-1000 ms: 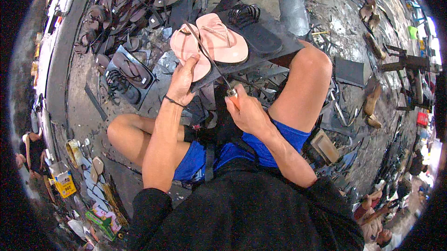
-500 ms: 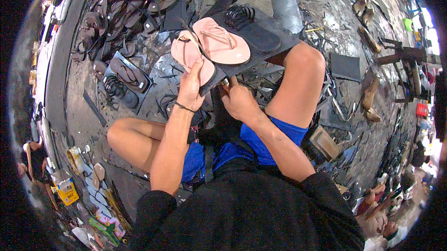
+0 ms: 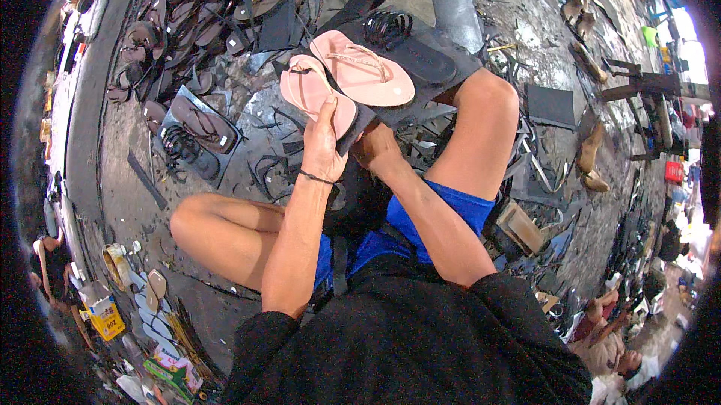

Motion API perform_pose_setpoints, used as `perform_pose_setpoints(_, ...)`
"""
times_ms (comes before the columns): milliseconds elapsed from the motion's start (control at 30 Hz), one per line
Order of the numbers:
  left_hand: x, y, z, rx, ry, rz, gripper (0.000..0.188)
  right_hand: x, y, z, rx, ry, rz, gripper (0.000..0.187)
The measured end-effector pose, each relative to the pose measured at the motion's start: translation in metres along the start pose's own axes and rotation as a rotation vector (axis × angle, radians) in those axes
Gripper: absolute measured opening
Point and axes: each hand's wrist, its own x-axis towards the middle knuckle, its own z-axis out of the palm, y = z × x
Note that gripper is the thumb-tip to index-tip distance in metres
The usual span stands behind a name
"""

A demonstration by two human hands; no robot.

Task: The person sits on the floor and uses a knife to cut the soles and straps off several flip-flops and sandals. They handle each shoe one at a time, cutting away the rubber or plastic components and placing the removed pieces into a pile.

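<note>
My left hand [image 3: 323, 138] pinches the near pink flip-flop [image 3: 297, 86] against a black sheet [image 3: 363, 121], thumb on top of its sole and fingers underneath. A second pink flip-flop [image 3: 375, 80] lies beside it on the sheet. Close to the sheet's near edge, my right hand [image 3: 375, 148] is curled, its fingertips hidden under the edge; what it grips cannot be made out. Farther along the sheet rests a black sole [image 3: 428, 63] with a bundle of black straps [image 3: 387, 28] at its end.
Many dark sandals [image 3: 199, 18] are heaped at the far left. A pair of dark soles [image 3: 203, 123] lies left of my hands. Black offcuts litter the floor. To the right are a black square sheet [image 3: 550, 107], a brown block [image 3: 520, 227] and wooden shoe forms [image 3: 592, 148].
My left hand and the pink flip-flops have shifted slightly right. My right hand has turned and moved farther under the sheet's edge, hiding the small shiny thing seen at its fingers before.
</note>
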Motion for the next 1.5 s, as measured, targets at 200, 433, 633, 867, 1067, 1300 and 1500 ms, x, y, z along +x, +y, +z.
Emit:
perform_pose_setpoints(200,-0.002,0.004,-0.004,-0.024,-0.001,-0.014,0.024,0.033,0.012,0.010,0.025,-0.060,0.011,0.023)
perform_pose_setpoints(433,-0.001,0.014,-0.009,0.019,-0.031,-0.010,0.024,0.052,0.020,0.011,0.023,-0.077,0.048,0.030)
perform_pose_setpoints(633,-0.011,0.027,-0.008,0.053,-0.004,-0.014,0.026,0.076,0.010,0.018,0.054,-0.103,0.063,0.037)
perform_pose_setpoints(867,-0.121,0.033,-0.027,0.101,0.017,0.178,0.031,0.136,-0.054,0.039,0.636,-0.016,0.218,0.045)
perform_pose_setpoints(1067,-0.127,0.005,-0.079,0.324,0.237,0.359,0.040,0.124,-0.191,-0.039,1.203,0.332,-0.237,0.037)
perform_pose_setpoints(1300,-0.122,0.010,-0.061,0.034,0.198,0.479,0.031,-0.011,-0.217,-0.055,1.007,-0.039,-0.371,0.027)
perform_pose_setpoints(1500,-0.150,0.021,-0.076,0.007,0.306,0.326,0.034,-0.037,-0.179,-0.147,0.904,-0.074,-0.008,0.031)
